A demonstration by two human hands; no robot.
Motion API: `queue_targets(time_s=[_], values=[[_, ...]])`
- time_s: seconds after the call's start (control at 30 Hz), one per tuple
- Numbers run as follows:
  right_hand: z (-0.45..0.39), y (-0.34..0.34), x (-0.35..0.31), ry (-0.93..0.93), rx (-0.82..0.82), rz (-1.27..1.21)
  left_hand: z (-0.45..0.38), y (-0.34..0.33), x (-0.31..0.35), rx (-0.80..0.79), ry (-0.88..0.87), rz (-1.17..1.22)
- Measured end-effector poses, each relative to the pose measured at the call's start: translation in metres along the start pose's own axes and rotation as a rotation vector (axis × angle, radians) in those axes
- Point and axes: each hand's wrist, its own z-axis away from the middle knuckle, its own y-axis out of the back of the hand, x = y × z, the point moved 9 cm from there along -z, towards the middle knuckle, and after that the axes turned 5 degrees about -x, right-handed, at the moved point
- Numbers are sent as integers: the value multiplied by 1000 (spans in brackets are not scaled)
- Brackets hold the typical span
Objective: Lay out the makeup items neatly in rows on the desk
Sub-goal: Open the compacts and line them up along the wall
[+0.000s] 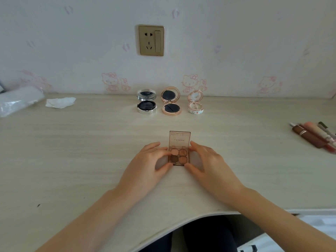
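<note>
Both forearms reaching in from the near curved edge of the desk (72, 160), dark-clothed legs below it; left hand (145, 160) and right hand (209, 160) closed lightly from either side on an open eyeshadow palette (179, 156), fingertips on its upper corners, thumbs at its lower corners. Palette flat on the desk at centre, four brown and peach pans showing, clear tinted lid (179, 139) standing up at the far side with mirrored lettering. Farther back, near the wall, a row of three open round compacts, just beside one another: silver compact (147, 106) on the left, rose-gold compact (171, 107) in the middle, small floral compact (195, 107) on the right, each lid propped up. Far right, well apart, a cluster of lip and pencil products (314, 136) lying close together. Far left, a crumpled tissue (60, 102) and a clear plastic bag (18, 100). On the patterned wall above, a gold power socket (151, 40)
</note>
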Motion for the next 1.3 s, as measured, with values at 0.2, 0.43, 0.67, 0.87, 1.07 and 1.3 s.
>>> queue_targets(time_s=[0.2,0.43,0.67,0.87,1.07,1.3], values=[[-19,-6,-7,57,-27,47,-10,3,-15,-24,24,-23],[-65,-23,-22,81,-75,43,-30,20,-51,-9,106,-46],[-112,-43,-38,76,-119,73,-50,41,-90,26,177,-61],[-137,-53,-42,58,-138,76,-58,52,-107,108,171,-41],[-150,-57,-43,39,-142,69,-69,55,-116,117,172,-41],[-154,-57,-43,17,-148,69,-74,56,-118,115,163,-45]])
